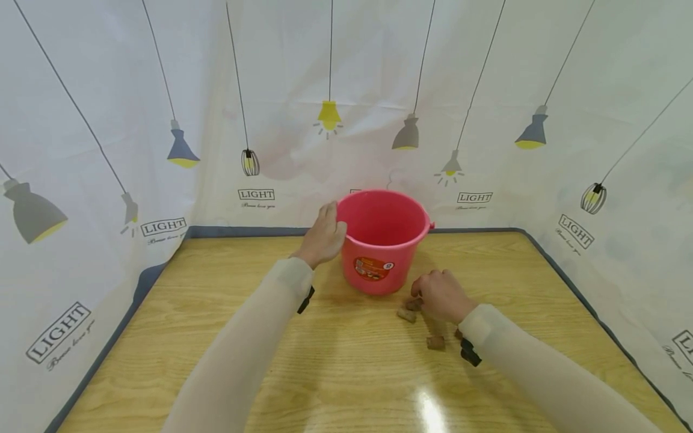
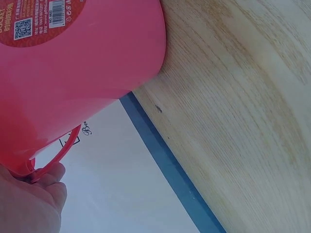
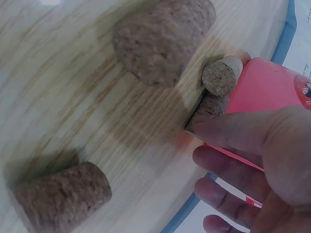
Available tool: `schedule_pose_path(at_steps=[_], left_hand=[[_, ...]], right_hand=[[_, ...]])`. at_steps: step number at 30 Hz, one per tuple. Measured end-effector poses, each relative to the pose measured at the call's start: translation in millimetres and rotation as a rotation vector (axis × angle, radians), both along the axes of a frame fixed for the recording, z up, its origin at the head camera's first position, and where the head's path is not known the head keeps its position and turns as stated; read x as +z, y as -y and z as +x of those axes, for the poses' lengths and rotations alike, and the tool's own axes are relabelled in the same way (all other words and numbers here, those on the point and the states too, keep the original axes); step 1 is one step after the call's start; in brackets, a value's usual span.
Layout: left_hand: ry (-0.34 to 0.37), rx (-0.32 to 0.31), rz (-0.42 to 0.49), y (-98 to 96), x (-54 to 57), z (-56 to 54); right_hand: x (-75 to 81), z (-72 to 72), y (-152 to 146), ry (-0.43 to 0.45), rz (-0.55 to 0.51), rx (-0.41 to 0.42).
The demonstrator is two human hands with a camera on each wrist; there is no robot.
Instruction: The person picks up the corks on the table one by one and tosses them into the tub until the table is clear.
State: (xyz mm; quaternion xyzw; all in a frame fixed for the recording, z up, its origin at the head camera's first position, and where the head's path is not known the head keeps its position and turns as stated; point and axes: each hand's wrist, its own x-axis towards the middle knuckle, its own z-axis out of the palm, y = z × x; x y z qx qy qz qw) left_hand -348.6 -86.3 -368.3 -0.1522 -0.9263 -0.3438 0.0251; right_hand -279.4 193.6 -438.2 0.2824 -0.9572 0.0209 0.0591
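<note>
My left hand grips the rim of a pink plastic bucket on its left side. In the left wrist view the fingers sit beside the bucket's pink handle. Low at the bucket's front right, my right hand reaches down with bent fingers. Its thumb overlaps a brown cork in the right wrist view and hides part of it, with the fingertips spread below. Against that one lies a lighter cork. Two more brown corks lie nearer the wrist.
All of this stands on a wood-grain table. White sheeting printed with hanging lamps walls off the back and both sides, with a dark blue band along its foot. A bright reflection shows near the table's front.
</note>
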Motion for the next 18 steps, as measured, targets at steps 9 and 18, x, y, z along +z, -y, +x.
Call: schedule_pose_path(at_steps=[9,18], left_hand=[[-0.001,0.000,0.000,0.1,0.7,0.4],[0.000,-0.003,-0.008,0.6,-1.3,-0.4]], right_hand=[[3.2,4.2,1.1,-0.010,-0.013,0.005],[9.3,5.7,1.0,-0.005,-0.074,-0.021]])
